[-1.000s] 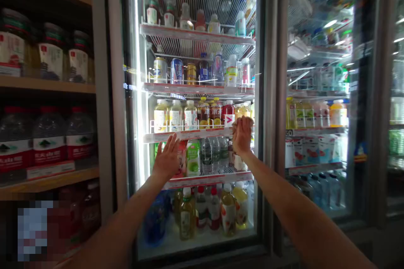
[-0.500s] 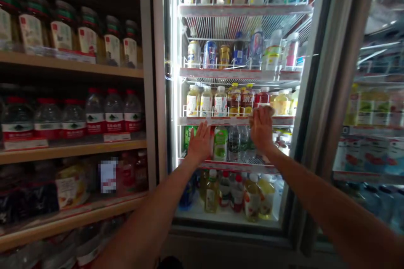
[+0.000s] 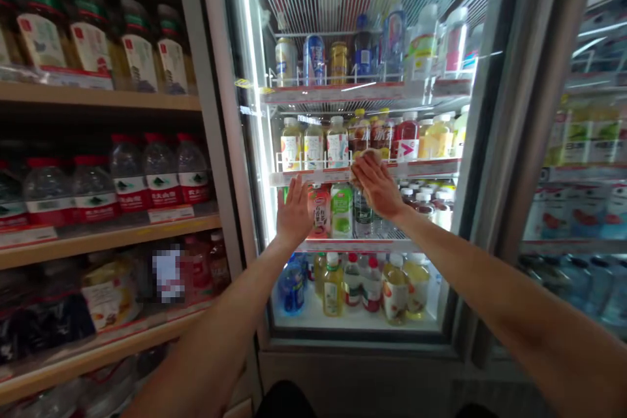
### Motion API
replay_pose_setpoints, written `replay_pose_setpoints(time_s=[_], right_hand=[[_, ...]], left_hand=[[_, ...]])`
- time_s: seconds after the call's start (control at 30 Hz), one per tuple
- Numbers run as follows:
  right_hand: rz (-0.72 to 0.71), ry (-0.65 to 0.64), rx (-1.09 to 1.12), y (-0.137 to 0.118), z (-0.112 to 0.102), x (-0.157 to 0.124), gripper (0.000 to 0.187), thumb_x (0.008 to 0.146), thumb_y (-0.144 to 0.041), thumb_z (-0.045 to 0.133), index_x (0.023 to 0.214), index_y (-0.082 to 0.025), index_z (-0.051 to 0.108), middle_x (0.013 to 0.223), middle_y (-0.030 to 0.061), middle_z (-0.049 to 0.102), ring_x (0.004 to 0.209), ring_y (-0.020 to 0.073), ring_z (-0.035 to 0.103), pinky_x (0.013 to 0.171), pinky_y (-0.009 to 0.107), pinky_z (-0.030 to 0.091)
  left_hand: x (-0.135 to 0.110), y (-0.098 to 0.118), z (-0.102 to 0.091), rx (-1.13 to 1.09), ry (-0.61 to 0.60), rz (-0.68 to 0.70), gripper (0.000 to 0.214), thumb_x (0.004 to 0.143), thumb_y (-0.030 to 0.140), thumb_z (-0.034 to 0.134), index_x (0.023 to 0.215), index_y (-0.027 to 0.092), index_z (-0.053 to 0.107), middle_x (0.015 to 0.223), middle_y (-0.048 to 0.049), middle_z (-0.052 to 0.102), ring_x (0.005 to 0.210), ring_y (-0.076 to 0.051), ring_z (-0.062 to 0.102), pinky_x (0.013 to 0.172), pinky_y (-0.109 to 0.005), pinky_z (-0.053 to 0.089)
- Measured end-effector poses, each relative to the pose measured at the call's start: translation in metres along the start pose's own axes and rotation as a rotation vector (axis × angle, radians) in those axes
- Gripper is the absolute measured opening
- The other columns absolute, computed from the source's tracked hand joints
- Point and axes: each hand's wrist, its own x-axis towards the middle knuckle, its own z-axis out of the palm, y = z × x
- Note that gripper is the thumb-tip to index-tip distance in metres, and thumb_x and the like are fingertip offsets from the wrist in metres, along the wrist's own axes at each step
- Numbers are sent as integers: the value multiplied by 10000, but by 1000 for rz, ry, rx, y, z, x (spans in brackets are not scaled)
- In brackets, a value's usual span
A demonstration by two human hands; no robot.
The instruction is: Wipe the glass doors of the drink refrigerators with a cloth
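Both my arms reach to the glass door (image 3: 245, 144) of a lit drinks fridge. My left hand (image 3: 294, 212) lies flat on the glass with fingers stretched upward, level with the shelf of small bottles (image 3: 333, 209). My right hand (image 3: 378, 186) presses a small pale cloth (image 3: 365, 157) against the glass, fingers together, in front of the shelf rail under the juice bottles (image 3: 337, 140). Only the cloth's top edge shows past my fingertips.
Wooden shelves (image 3: 98, 101) on the left carry jars and red-capped water bottles (image 3: 161, 176). A second fridge door (image 3: 578, 163) stands to the right behind a metal frame (image 3: 494, 144). Cans (image 3: 313, 59) fill the upper fridge shelf, bottles (image 3: 353, 281) the bottom one.
My right hand has slid left and a little up across the glass with the cloth. My left hand stays flat at about the same spot. The view has shifted closer.
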Motion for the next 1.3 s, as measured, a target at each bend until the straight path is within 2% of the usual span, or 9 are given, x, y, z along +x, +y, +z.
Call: replay_pose_setpoints(time_s=[0.2, 0.33, 0.4, 0.67, 0.8, 0.93, 1.1, 1.23, 1.3], right_hand=[[310, 243, -64, 1, 3, 13, 549, 889, -157, 303, 1438, -156, 283, 1482, 107, 309, 1407, 289, 182, 1105, 573, 231], [-42, 2, 27, -27, 12, 13, 568, 886, -131, 351, 1440, -233, 283, 1462, 42, 373, 1399, 210, 230, 1145, 462, 232], [-54, -32, 51, -36, 13, 16, 610, 871, -121, 373, 1453, -243, 240, 1482, 28, 344, 1399, 197, 231, 1148, 445, 226], [205, 175, 446, -47, 2, 32, 582, 944, -221, 213, 1482, -222, -9, 1496, 56, 323, 1383, 163, 278, 1113, 413, 301], [182, 186, 635, -53, -9, 19, 530, 962, -248, 146, 1483, -217, 53, 1469, 64, 372, 1345, 140, 354, 1066, 361, 383], [208, 260, 504, -30, -23, 18, 497, 960, -287, 190, 1452, -229, 233, 1453, 59, 398, 1353, 165, 343, 1072, 392, 369], [224, 435, 12, 38, -29, 26, 517, 933, -314, 295, 1440, -211, 266, 1468, 106, 362, 1380, 244, 284, 1110, 532, 211], [97, 379, -209, 67, -26, 14, 532, 919, -273, 340, 1441, -210, 255, 1471, 110, 359, 1397, 238, 244, 1123, 510, 168], [62, 345, -237, 67, -24, 9, 536, 914, -259, 356, 1439, -219, 257, 1462, 105, 376, 1396, 232, 247, 1124, 497, 167]], left_hand=[[-5, -5, 5, 31, 24, 47, 624, 776, 177, 404, 1386, 74, 323, 1492, -167, 246, 1396, -266, 207, 1114, -529, 198], [-5, -5, 5, 22, 88, 62, 603, 789, 181, 406, 1380, 88, 333, 1478, -172, 284, 1387, -277, 231, 1104, -542, 215], [-1, 0, 4, -4, 147, 111, 595, 806, 177, 398, 1391, 105, 316, 1476, -162, 299, 1387, -263, 234, 1113, -527, 210], [42, 66, 19, -206, 220, 267, 634, 849, 204, 378, 1446, 125, 181, 1484, -133, 303, 1397, -210, 219, 1113, -422, 284], [69, 92, 30, -188, 295, 155, 600, 885, 279, 365, 1438, 109, 206, 1487, -149, 289, 1411, -246, 156, 1118, -461, 251], [98, 101, 28, -147, 427, 170, 471, 912, 306, 356, 1364, 170, 352, 1476, -116, 327, 1412, -232, 161, 1128, -495, 196], [106, 49, 11, -67, 521, 185, 252, 902, 368, 416, 1054, 215, 547, 1416, -89, 434, 1388, -229, 249, 1125, -513, 169], [96, -24, -3, -10, 632, -49, 217, 895, 309, 422, 1039, 192, 535, 1405, -124, 439, 1390, -252, 240, 1107, -537, 196], [97, -33, -3, -34, 723, -124, 276, 900, 260, 395, 1132, 159, 504, 1420, -164, 404, 1395, -246, 225, 1095, -515, 238]])
